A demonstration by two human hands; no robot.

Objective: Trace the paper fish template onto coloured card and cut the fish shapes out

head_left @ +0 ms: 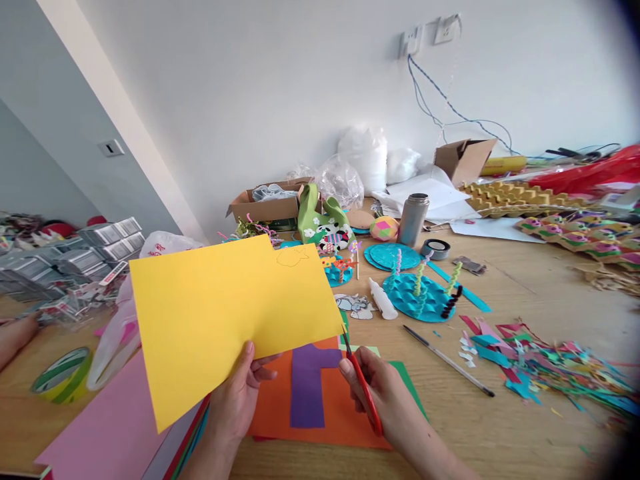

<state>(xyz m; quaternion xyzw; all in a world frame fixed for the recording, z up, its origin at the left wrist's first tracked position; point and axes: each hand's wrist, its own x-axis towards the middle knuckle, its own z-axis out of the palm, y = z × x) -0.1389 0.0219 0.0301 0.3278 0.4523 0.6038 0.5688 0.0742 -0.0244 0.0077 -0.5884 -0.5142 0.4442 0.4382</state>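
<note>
My left hand (239, 390) pinches the lower edge of a yellow sheet of paper (210, 313), thumb in front and fingers behind. A small fish-like outline is drawn in pencil near the sheet's top right, beside a notch cut out of the edge. My right hand (377, 380) is closed round red-handled scissors (363, 390), whose blade tips meet the sheet's lower right corner. Below lie an orange sheet (345, 427) and a purple cut piece of paper (307, 393). Pink paper (107, 420) is stacked at the left.
Right of my hands lie a pen (450, 360) and paper scraps (530, 360). Farther back stand a blue disc with twisted stems (417, 307), a white glue bottle (383, 299) and a steel flask (413, 220). A tape roll (63, 375) and another person's arm (17, 340) are at the left.
</note>
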